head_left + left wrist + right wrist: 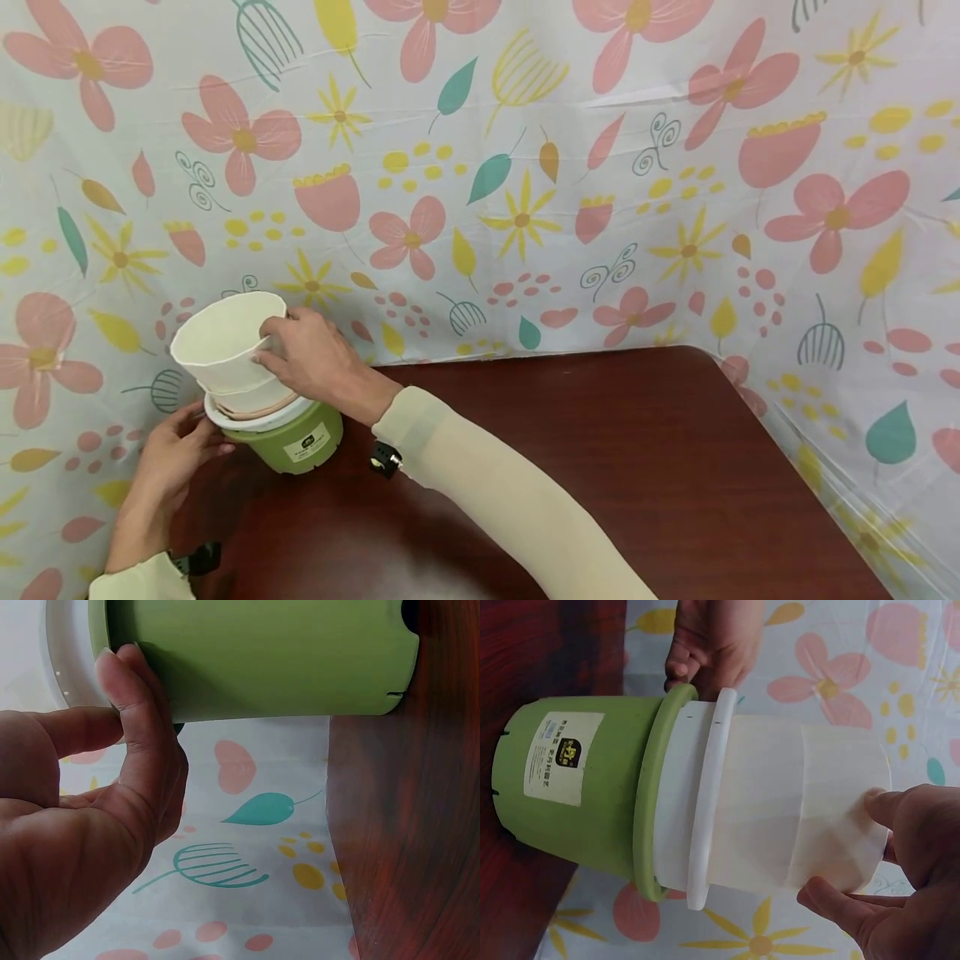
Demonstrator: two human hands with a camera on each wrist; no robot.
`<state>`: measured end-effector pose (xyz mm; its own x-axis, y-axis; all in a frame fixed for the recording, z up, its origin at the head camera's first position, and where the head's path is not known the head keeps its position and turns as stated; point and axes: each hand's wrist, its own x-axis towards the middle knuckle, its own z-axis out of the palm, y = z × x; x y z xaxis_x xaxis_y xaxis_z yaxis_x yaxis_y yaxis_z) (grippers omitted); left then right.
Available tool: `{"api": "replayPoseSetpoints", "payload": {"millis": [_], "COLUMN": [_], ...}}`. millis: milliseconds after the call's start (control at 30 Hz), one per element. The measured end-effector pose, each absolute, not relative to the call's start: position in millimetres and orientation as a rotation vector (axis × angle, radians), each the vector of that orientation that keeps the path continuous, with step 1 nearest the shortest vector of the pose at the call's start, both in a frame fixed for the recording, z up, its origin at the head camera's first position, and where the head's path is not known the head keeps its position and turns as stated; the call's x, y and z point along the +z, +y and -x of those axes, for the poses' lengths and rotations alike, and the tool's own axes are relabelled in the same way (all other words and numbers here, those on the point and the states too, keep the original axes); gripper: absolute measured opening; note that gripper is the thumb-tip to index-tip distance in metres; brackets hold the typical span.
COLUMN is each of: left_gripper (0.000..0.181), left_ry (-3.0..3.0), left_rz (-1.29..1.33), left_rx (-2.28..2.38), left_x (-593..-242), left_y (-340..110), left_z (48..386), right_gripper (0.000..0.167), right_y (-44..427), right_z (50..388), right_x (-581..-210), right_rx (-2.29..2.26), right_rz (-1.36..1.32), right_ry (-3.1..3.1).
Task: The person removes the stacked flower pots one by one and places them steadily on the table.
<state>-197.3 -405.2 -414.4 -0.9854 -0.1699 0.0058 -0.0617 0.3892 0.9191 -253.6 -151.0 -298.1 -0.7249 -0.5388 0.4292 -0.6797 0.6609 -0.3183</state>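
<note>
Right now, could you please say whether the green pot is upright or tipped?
Upright: the green pot sits base down on the table, rim uppermost.

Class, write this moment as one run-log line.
right hand: grips cream pot | left hand: touches green pot | white pot: partly inside green pot

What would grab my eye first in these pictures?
Probably the flowery sheet behind the table, bold with pink and yellow. Next, at the table's left, a green pot with a white pot nested inside and a cream pot on top, gripped by the right hand.
</note>
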Motion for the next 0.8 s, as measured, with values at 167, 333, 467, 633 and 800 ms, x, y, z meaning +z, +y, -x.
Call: {"api": "replayPoseSetpoints", "payload": {"millis": [167, 333, 467, 633, 800], "left_gripper": [0.074, 0.075, 0.075, 0.075, 0.075], "left_ry": [-2.537, -2.545, -2.55, -2.553, -2.547], "left_rz": [-0.216, -0.221, -0.228, -0.245, -0.247], "left_rx": [-1.663, -1.647, -1.642, -1.649, -1.665], "left_x": [-414, -415, -415, -414, -414], "left_y": [-405, -404, -403, -403, -405], "left_z": [197, 196, 196, 196, 197], "right_gripper": [0.033, 0.032, 0.031, 0.031, 0.03], "right_y": [-150, -149, -147, -143, -141], "right_z": [255, 257, 257, 258, 258], "right_x": [-296, -294, -291, -286, -280], "right_rx": [0.614, 0.605, 0.608, 0.617, 0.648], "right_rz": [-1.0, -1.012, -1.023, -1.015, -0.996], "right_ry": [-2.525, -2.501, -2.476, -2.459, -2.444]}}
